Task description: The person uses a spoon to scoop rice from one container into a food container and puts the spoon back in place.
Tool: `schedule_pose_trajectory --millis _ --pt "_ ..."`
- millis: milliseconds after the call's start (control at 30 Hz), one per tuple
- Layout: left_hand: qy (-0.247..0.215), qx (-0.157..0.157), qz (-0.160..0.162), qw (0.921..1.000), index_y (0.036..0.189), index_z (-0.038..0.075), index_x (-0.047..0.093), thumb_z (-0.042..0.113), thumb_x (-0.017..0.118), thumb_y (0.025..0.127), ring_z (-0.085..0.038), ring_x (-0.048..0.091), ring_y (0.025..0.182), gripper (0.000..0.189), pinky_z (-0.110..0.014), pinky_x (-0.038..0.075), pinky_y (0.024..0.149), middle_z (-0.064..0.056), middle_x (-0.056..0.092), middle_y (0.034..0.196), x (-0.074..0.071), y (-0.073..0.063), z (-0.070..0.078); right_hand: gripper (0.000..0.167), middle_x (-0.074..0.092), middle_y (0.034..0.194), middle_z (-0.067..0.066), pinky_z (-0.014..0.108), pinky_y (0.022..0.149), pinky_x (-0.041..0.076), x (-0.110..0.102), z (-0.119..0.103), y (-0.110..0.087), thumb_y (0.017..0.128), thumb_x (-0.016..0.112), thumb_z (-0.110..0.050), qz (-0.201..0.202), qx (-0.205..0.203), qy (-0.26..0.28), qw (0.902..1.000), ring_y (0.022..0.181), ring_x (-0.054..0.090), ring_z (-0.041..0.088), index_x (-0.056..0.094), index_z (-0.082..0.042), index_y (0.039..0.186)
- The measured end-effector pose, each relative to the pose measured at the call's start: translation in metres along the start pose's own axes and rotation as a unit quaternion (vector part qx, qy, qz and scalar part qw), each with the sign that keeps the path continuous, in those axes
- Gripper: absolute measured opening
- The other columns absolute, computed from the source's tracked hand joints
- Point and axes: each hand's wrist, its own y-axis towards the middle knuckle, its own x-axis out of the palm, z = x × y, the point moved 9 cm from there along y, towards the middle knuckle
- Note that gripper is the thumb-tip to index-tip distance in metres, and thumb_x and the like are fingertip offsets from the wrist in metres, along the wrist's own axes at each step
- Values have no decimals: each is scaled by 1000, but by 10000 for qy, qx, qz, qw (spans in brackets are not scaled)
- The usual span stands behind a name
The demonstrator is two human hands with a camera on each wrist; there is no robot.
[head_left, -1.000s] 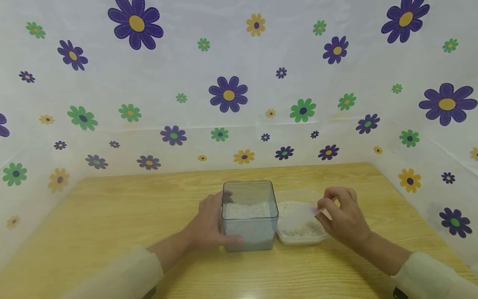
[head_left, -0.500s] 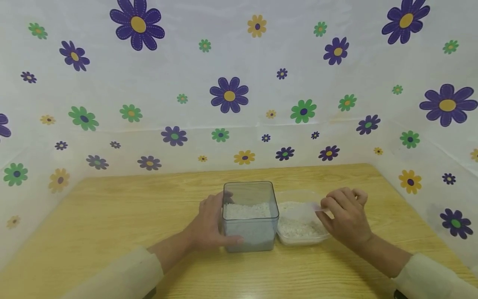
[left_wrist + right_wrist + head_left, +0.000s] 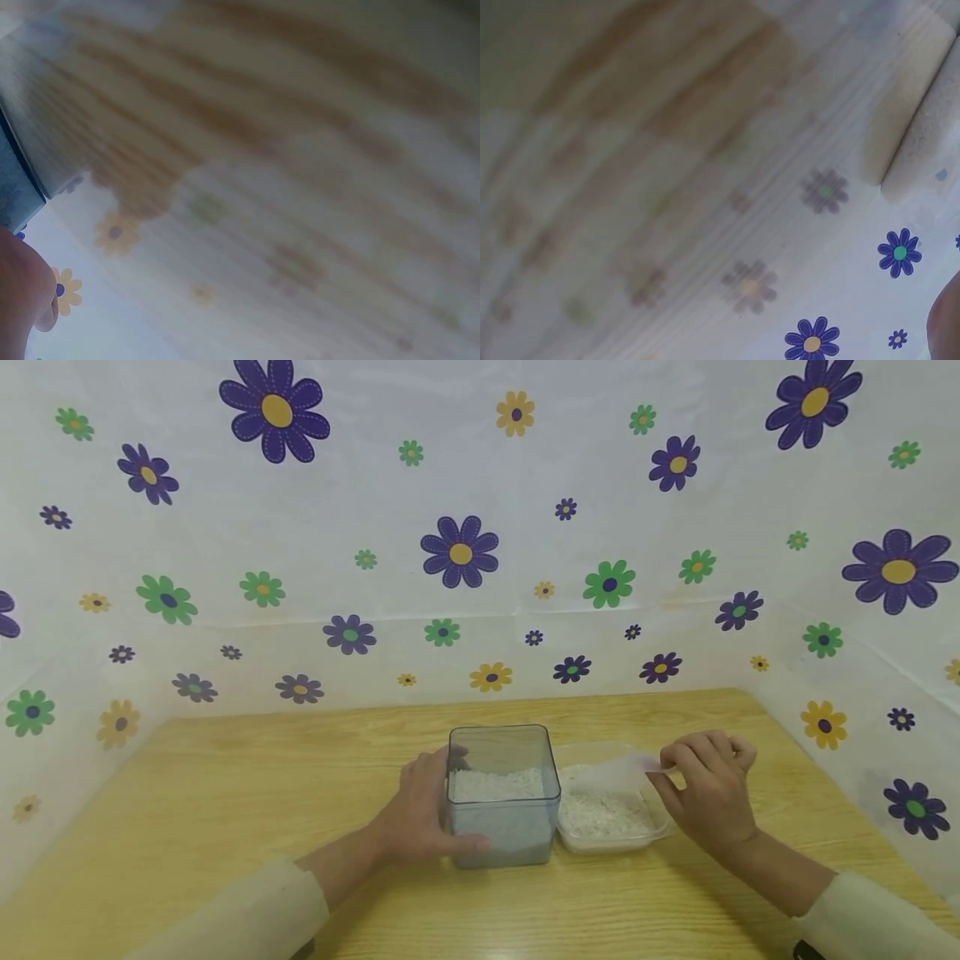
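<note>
In the head view, a square see-through grey-blue container point(image 3: 501, 837) holds white grains that look like rice. My left hand point(image 3: 416, 814) grips it from the left, thumb across the front and fingertips behind its far side. Touching its right side, or almost so, is a shallow clear tub point(image 3: 611, 843) of similar grains. My right hand point(image 3: 708, 785) pinches the end of a thin translucent plastic scoop point(image 3: 618, 771), which reaches over that tub. Whether the scoop carries grains I cannot tell. The left wrist view catches only part of the left hand point(image 3: 22, 292) and a container corner point(image 3: 19, 180).
Both containers stand on a light wooden table point(image 3: 262, 793). A white sheet with printed flowers point(image 3: 459, 552) hangs behind it and along both sides. Bare wood shows left of the left hand and in front of the containers.
The right hand has moved right and slightly up, drawing the scoop up from the grains in the tub. My left hand keeps its hold on the square container.
</note>
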Motion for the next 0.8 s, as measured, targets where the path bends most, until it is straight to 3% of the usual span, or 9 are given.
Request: schedule_pose_trajectory --millis 233,400,500,633,800 --pt "2 -5 -21 10000 140 10 40 62 82 64 -16 42 114 101 -54 24 107 0 52 127 2 0 2 53 57 71 11 55 80 17 4 15 2 103 46 -47 -595 1079 -63 9924 77 42 28 55 -1 80" --pt "3 -100 -52 9999 141 11 39 63 83 63 -16 42 114 103 -52 24 108 1 51 127 1 1 3 42 52 61 5 54 81 18 2 17 36 102 53 -33 -559 1385 159 9887 72 41 23 54 -6 70" --pt "-19 -145 -17 9999 141 11 40 61 83 63 -16 42 113 103 -52 24 107 1 52 127 -1 0 3 36 44 55 -1 49 77 22 8 7 65 96 59 -19 -657 1238 281 9897 69 38 20 47 -12 63" --pt "8 -95 -3 10000 141 10 40 60 83 64 -16 42 113 101 -52 25 107 0 52 126 -2 -1 2 38 34 51 -6 35 62 28 28 -19 93 90 63 -14 -1328 566 -2 9895 59 33 16 42 -16 58" --pt "57 -43 44 10000 140 11 41 61 82 64 -15 42 112 100 -52 26 106 2 52 124 -2 -1 2 36 35 49 -6 25 50 26 60 -60 101 88 64 -19 -2343 -485 -586 9692 50 31 12 47 -16 57"
